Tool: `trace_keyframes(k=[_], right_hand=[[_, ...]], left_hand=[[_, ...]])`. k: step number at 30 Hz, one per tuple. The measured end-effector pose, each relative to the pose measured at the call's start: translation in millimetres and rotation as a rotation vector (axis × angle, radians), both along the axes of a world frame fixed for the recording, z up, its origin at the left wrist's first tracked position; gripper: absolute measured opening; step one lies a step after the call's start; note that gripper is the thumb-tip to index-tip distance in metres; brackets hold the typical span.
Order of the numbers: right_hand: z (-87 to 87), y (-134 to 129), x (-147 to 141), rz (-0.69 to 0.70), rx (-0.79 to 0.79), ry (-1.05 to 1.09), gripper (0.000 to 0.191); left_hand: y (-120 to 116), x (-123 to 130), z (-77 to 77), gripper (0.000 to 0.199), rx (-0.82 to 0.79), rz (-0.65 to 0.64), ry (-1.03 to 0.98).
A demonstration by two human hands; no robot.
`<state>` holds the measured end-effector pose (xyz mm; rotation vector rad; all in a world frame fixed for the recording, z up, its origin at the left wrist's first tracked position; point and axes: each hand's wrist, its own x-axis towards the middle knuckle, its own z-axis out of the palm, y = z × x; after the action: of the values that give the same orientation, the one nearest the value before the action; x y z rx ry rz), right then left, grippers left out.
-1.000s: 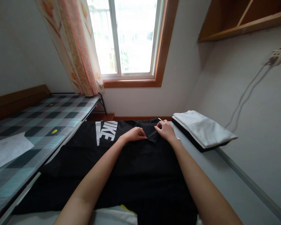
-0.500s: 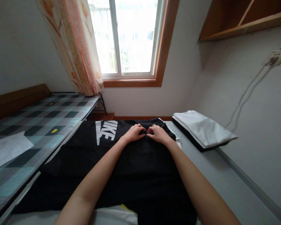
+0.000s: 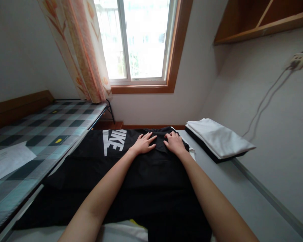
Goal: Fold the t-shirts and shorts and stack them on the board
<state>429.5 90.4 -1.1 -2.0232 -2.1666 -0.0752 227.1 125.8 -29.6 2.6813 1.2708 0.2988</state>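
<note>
A black garment (image 3: pixel 151 181) with large white NIKE lettering (image 3: pixel 118 139) lies spread over the surface in front of me. My left hand (image 3: pixel 144 143) rests on it right of the lettering, fingers spread and holding nothing. To its right, my right hand (image 3: pixel 175 142) lies on the same cloth near the far right edge, its fingers apart and slightly bent. Between the two hands the black fabric shows small creases. White cloth with a yellow edge (image 3: pixel 126 231) shows beneath the garment at the near side.
Folded white cloth (image 3: pixel 217 137) lies on black cloth at the right. A checkered mattress (image 3: pixel 73 124) with a paper sheet (image 3: pixel 10 159) is at the left. Beyond are a curtain (image 3: pixel 83 50) and a window (image 3: pixel 146 43). A wooden shelf (image 3: pixel 265 32) hangs upper right.
Both hands have opened from a pinched pose at the garment and moved slightly apart. The fingers now lie flatter on the cloth.
</note>
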Motion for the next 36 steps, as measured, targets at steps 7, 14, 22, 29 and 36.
trace_keyframes(k=[7, 14, 22, 29, 36], right_hand=[[-22.1, 5, -3, 0.064, -0.135, 0.016, 0.069], [-25.5, 8, -2, 0.003, -0.227, 0.036, 0.077], [-23.7, 6, -4, -0.003, -0.21, 0.046, 0.076], [-23.8, 6, -3, -0.003, -0.21, 0.039, 0.076], [-24.3, 6, -4, -0.015, -0.209, 0.004, 0.076]], left_hand=[[1, 1, -3.5, 0.062, 0.003, 0.032, 0.013], [-1, 4, -1.5, 0.068, -0.005, 0.092, 0.011], [6, 1, -5.8, 0.063, 0.022, 0.248, -0.099], [9, -4, -4.7, 0.044, 0.08, 0.411, -0.25], [6, -3, -2.6, 0.05, 0.068, 0.331, -0.242]])
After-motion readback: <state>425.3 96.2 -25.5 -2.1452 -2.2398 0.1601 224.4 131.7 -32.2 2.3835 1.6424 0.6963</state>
